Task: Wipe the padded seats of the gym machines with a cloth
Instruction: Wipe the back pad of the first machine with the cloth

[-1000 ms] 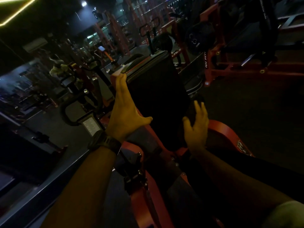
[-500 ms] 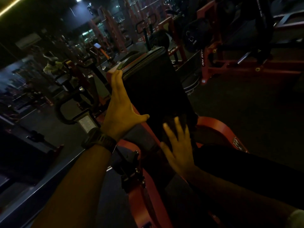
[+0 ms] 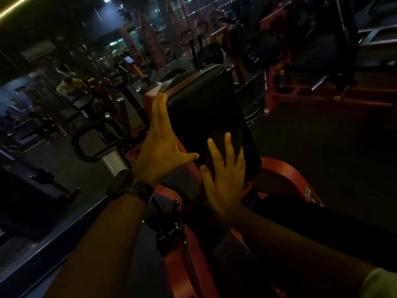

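Dim gym, red-framed machines across the upper frame, dark floor at right. Black padded seat (image 3: 204, 108) sits centre frame on a red machine frame (image 3: 285, 168), tilted up away from the camera.

Left hand (image 3: 160, 151), wristwatch (image 3: 131, 187) on it, lies flat along the pad's left edge, fingers straight, thumb splayed; likely bracing the pad.

Right hand (image 3: 225, 179) lies flat on the pad's lower end, fingers spread, gripping nothing. The dark patch under it may be the cloth; too dark to confirm.

Pad: matte black vinyl, piped seam along the top edge; no visible streaks or wet sheen.
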A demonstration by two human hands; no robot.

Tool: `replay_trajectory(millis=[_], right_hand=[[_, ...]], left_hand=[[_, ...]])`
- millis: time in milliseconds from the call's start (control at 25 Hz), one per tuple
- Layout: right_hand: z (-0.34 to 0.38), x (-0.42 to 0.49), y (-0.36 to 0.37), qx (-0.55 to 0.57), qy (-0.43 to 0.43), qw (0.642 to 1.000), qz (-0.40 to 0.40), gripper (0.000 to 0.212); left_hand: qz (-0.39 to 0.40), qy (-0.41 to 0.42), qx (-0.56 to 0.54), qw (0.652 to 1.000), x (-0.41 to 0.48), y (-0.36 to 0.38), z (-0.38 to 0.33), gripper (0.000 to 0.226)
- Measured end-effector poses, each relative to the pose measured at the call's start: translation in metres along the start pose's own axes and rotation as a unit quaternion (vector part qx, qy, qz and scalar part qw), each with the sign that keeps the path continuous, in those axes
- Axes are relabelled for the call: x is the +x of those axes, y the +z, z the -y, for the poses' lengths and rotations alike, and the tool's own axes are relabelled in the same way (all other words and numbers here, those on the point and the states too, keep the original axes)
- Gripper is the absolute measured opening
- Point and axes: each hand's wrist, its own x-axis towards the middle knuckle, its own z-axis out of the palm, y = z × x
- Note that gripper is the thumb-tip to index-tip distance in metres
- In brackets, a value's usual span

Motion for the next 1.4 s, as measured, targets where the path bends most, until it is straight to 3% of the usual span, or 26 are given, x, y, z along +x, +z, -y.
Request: replay_trajectory(millis=[80,120,240,280,400,440,600,680,840,960,1200,1400], right_hand=[[-0.008,0.011,-0.009,-0.029,-0.149,0.988,0.018,0.062],[-0.009,0.029,-0.013,-0.016,-0.155,0.988,0.015,0.063],[0.028,0.078,-0.014,0.023,0.019,0.999,-0.016,0.066],[0.035,0.076,-0.012,0.008,0.009,1.000,-0.022,0.065],[0.008,0.040,-0.011,-0.062,-0.236,0.970,0.004,0.055],[0.000,0.036,-0.015,-0.066,-0.271,0.960,0.010,0.054],[0.056,0.088,-0.012,-0.045,-0.162,0.985,-0.032,0.062],[0.059,0.099,-0.013,-0.056,-0.208,0.976,-0.033,0.059],[-0.019,0.027,-0.013,-0.096,-0.319,0.943,0.011,0.050],[-0.032,0.016,-0.019,-0.112,-0.305,0.945,0.030,0.048],[0.053,0.115,-0.015,-0.044,-0.255,0.965,-0.041,0.057],[-0.023,0.011,-0.018,-0.092,-0.259,0.961,0.011,0.056]], left_hand=[[0.013,0.006,0.002,1.000,-0.001,-0.003,0.002,0.148],[0.018,0.010,0.005,1.000,-0.001,-0.006,0.004,0.146],[0.030,0.006,0.008,0.999,-0.001,-0.010,0.005,0.143],[0.031,0.003,0.004,1.000,-0.001,-0.010,0.004,0.142],[0.025,0.011,-0.011,1.000,-0.001,-0.009,0.002,0.132],[0.028,0.015,-0.013,0.999,-0.002,-0.010,0.002,0.129],[0.030,0.034,-0.006,0.999,-0.003,-0.014,0.002,0.122],[0.017,0.043,-0.015,0.999,-0.003,-0.015,0.000,0.116],[0.028,0.007,-0.013,0.999,-0.006,-0.013,-0.003,0.122],[0.036,-0.006,-0.016,0.999,-0.007,-0.012,-0.003,0.126],[0.007,0.049,-0.034,0.998,-0.005,-0.012,-0.004,0.119],[0.028,0.007,-0.004,1.000,-0.006,-0.011,-0.002,0.138]])
